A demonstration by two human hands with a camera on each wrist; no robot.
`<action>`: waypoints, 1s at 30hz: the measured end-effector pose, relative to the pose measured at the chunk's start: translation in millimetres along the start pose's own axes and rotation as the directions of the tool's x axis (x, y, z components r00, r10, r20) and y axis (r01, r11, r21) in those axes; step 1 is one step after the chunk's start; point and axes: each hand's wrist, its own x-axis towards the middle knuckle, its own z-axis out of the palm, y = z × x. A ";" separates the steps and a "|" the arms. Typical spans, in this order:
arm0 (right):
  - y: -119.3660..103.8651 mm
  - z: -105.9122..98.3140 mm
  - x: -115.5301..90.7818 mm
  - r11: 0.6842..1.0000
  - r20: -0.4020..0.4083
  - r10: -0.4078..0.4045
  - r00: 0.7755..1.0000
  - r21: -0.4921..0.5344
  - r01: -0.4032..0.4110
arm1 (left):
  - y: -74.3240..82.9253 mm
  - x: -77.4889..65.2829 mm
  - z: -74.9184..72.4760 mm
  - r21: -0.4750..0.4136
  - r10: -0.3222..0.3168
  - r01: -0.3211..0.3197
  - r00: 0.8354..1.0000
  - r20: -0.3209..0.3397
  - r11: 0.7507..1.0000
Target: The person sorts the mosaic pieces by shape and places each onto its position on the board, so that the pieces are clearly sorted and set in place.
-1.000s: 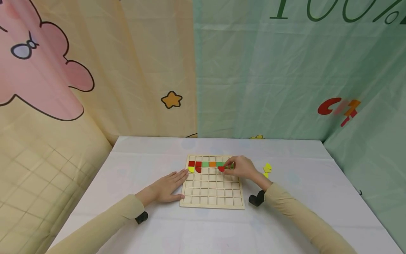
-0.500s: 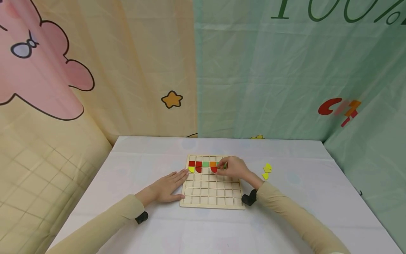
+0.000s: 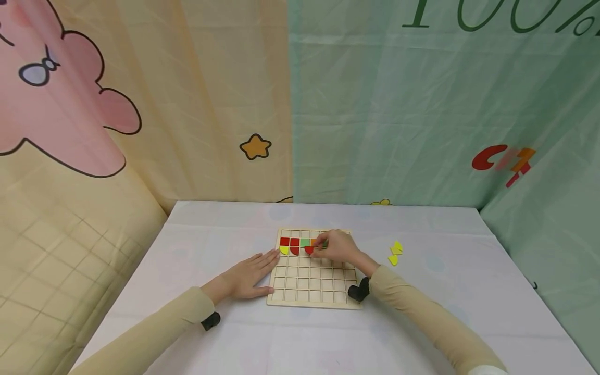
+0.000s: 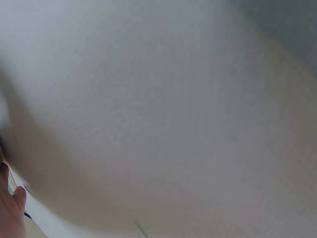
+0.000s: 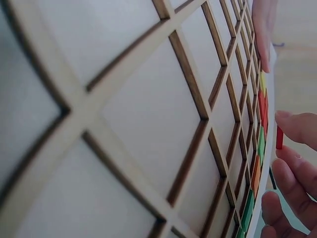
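A wooden grid board (image 3: 314, 297) lies on the table. The left hand (image 3: 249, 276) rests with straight fingers along the board's left edge; only a sliver of that hand shows in the left wrist view. Above the board, the right hand (image 3: 338, 246) pinches a red tile (image 5: 280, 138) between thumb and finger. From the head it looks like a rounded quarter-circle, held just right of the dark red rounded tile (image 3: 294, 251). A yellow rounded tile (image 3: 284, 250) sits left of that. Red squares (image 3: 284, 241) and a light green square (image 3: 305, 242) line the row above; the right hand partly hides further orange and green ones.
Several yellow pieces (image 3: 396, 248) lie on the white tablecloth (image 3: 431, 302) to the right of the board. A black wrist camera (image 3: 358, 290) hangs under the right sleeve, near the board's right edge. Printed curtains stand behind the table.
The right hand has moved left across the board with the red tile, from about the fifth column to about the third. The left hand has stayed in place.
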 end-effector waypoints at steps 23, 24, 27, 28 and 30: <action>-2.1 10.3 11.4 1.000 0.029 0.023 0.999 -0.012 -0.022 | 2.7 0.0 -4.3 -0.005 -0.008 0.008 1.000 0.019 1.000; -2.3 10.4 11.3 1.000 0.030 0.024 0.999 -0.011 -0.024 | 2.8 0.0 -4.4 -0.003 -0.009 0.009 1.000 0.020 1.000; -3.1 10.7 11.1 1.000 0.029 0.029 0.999 -0.008 -0.028 | 3.0 0.1 -4.7 -0.001 -0.010 0.010 1.000 0.023 1.000; -3.4 10.8 11.1 1.000 0.030 0.030 0.999 -0.009 -0.029 | 3.0 0.3 -4.7 0.000 -0.011 0.011 1.000 0.023 1.000; -3.9 11.2 11.2 0.999 0.030 0.031 0.999 -0.012 -0.031 | 3.1 0.2 -4.7 0.000 -0.011 0.011 1.000 0.022 1.000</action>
